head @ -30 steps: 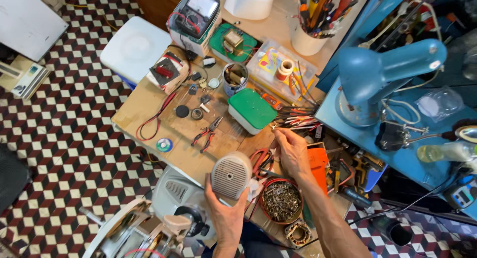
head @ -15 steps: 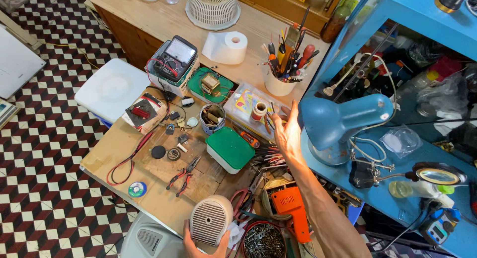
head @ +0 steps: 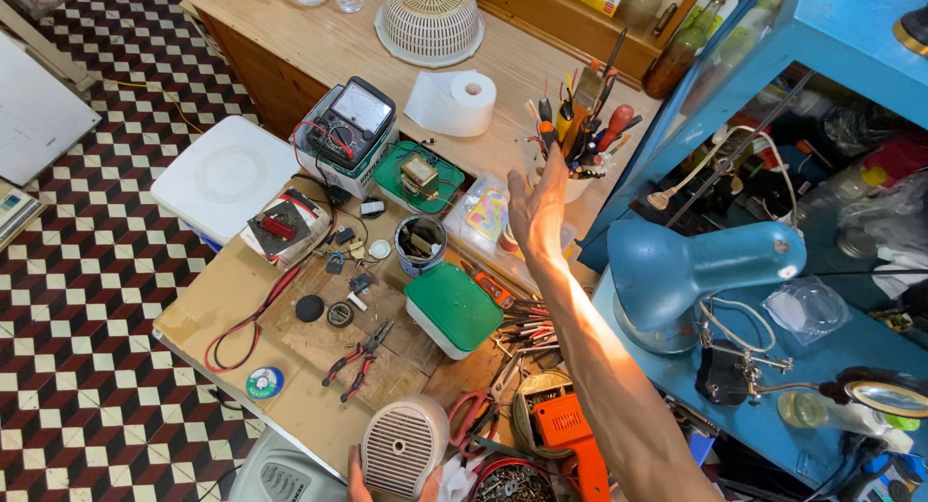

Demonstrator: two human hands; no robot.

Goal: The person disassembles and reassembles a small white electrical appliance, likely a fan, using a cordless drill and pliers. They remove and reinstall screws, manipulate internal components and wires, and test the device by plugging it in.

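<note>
Overhead, the right hand [head: 537, 210] stretches across a crowded table [head: 319, 53], fingers spread wide and holding nothing, just short of the tool cup [head: 578, 178] bristling with screwdrivers and pens. At the table's near edge, well apart from the cup, the left hand [head: 360, 485] is mostly out of frame; its thumb and fingertips grip the pale fan cover [head: 404, 446], held upright. Between cover and cup lie a green-lidded box [head: 452, 307], pliers [head: 362, 357], red scissors [head: 472, 417] and an orange drill [head: 565, 434]. A blue lamp [head: 696, 270] stands just right of the cup, close to the outstretched forearm. The risk appears plain: a reach into that packed cup could tip it or snag neighbouring handles, and the forearm might brush the lamp.
</note>
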